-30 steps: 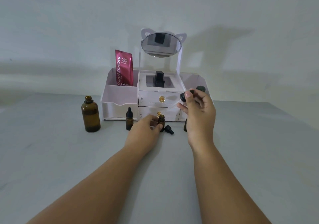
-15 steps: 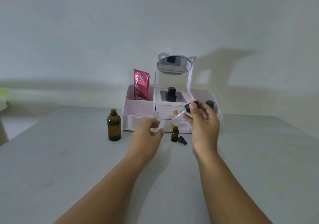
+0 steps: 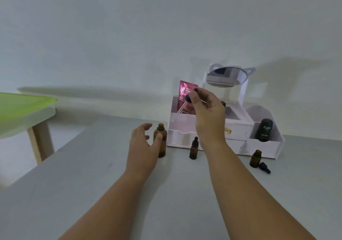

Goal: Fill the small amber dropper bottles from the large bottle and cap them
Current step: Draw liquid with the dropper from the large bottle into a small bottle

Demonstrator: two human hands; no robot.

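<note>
The large amber bottle [image 3: 161, 140] stands uncapped on the grey table [image 3: 74, 193]. My left hand [image 3: 143, 143] is spread beside it, thumb touching its shoulder, fingers not closed round it. My right hand [image 3: 207, 114] pinches a black-bulbed dropper [image 3: 182, 105] in the air, its glass tube slanting down-left above the large bottle. A small capped amber bottle [image 3: 194, 148] stands between my arms. Another small amber bottle [image 3: 255, 158] stands open at the right, with a loose black dropper cap [image 3: 265, 167] lying next to it.
A white cosmetics organiser [image 3: 262, 147] with drawers and a cat-ear mirror [image 3: 226, 77] stands behind the bottles, holding a pink sachet [image 3: 184, 91] and a black jar [image 3: 264, 129]. A green-topped table [image 3: 22, 108] stands at far left.
The view has swung left. My left hand moved from the small bottle over to the large one. My right hand carried the dropper left and up.
</note>
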